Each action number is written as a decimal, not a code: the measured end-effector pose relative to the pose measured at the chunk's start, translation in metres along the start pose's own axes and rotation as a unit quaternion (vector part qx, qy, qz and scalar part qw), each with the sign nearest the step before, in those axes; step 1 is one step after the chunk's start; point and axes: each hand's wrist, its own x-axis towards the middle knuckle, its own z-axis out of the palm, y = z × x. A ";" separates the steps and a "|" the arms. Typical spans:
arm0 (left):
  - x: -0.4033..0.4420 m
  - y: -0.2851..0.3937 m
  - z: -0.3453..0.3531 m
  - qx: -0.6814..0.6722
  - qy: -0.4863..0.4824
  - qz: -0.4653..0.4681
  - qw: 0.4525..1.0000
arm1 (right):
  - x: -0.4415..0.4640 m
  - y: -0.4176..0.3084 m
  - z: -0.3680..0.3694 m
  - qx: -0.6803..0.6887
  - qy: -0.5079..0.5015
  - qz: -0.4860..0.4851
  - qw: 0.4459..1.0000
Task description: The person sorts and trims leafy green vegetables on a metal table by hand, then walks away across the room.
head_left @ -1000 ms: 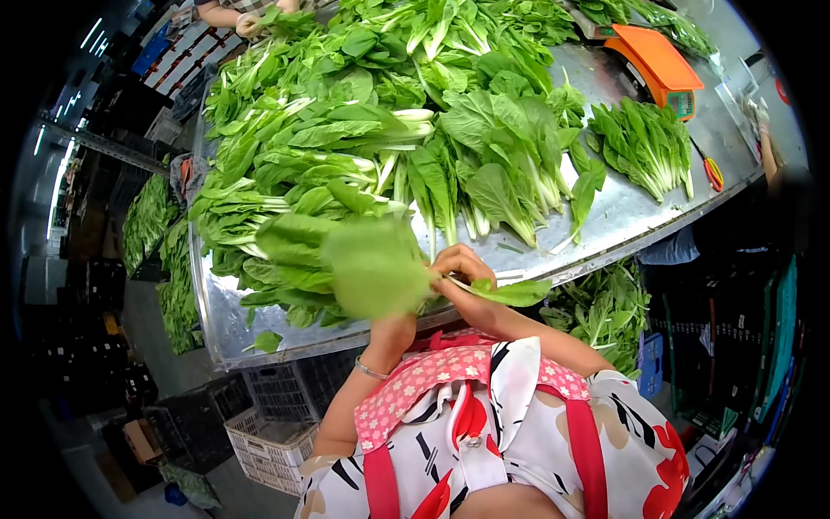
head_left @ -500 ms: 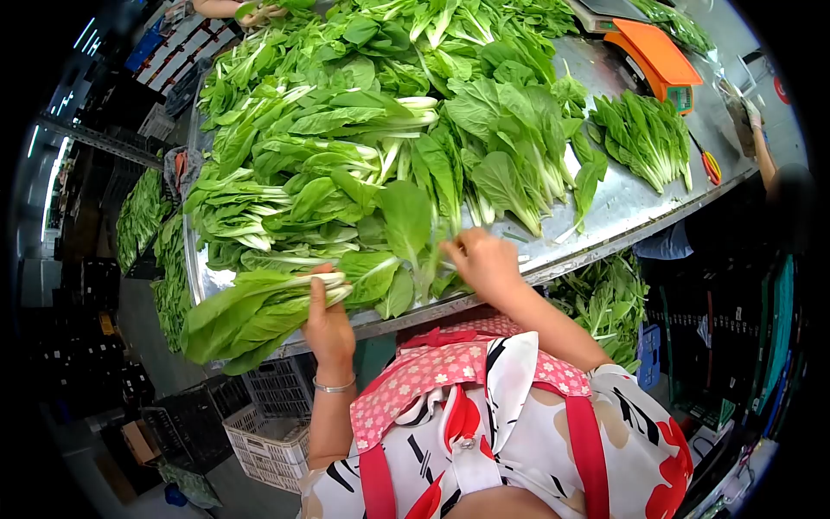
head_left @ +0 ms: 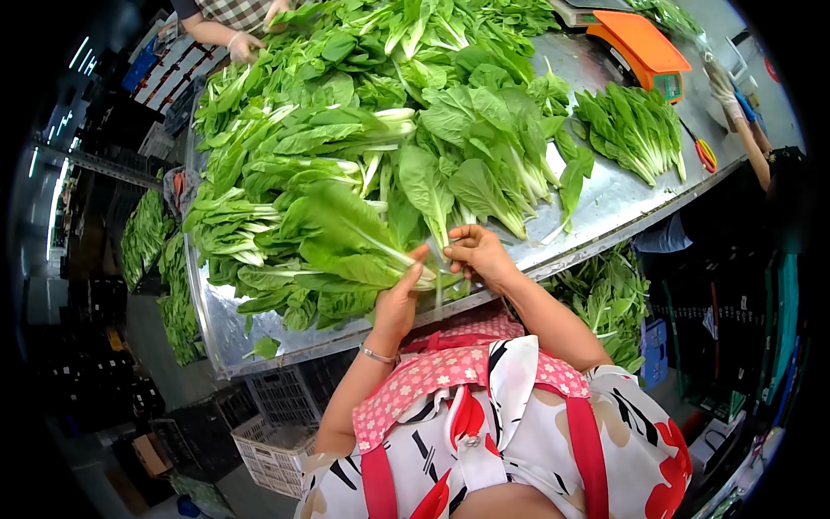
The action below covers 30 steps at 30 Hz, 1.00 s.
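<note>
My left hand (head_left: 398,304) clamps greens (head_left: 344,242), right hand (head_left: 486,258) pinches a leaf (head_left: 424,183); if either grip slackens, they could drop.

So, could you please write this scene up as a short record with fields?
left hand: left hand grips a bunch of leafy greens near its pale stem ends
right hand: right hand pinches the stem end of a single leaf
surface: metal table
on table: large heap of greens; separate bundle; orange scale; tool with red-and-yellow handles
below table: white crate; more greens
others: co-worker's gloved hand beside the heap; another person's forearm beyond the tool
</note>
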 end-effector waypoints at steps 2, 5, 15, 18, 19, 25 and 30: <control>0.000 0.002 -0.004 0.046 0.053 0.044 0.997 | -0.002 -0.008 -0.002 0.031 0.004 0.004 1.000; -0.004 0.006 -0.012 0.064 0.085 0.065 0.992 | -0.005 -0.007 -0.003 0.071 -0.026 0.044 0.996; -0.016 0.022 0.011 -0.082 0.035 0.110 0.990 | -0.022 -0.010 0.012 0.010 -0.093 -0.070 0.993; -0.011 0.016 0.016 -0.096 0.032 0.088 0.991 | -0.027 -0.010 0.012 -0.015 -0.080 -0.065 0.995; -0.010 0.014 0.017 -0.081 0.015 0.096 0.992 | -0.028 -0.009 0.013 -0.014 -0.079 -0.070 0.994; -0.010 0.008 0.014 -0.025 0.029 0.090 0.995 | -0.034 -0.007 0.024 -0.376 -0.124 -0.308 0.865; -0.008 0.016 0.010 -0.069 0.072 0.065 0.993 | 0.005 -0.013 -0.008 -0.473 0.104 -0.324 0.812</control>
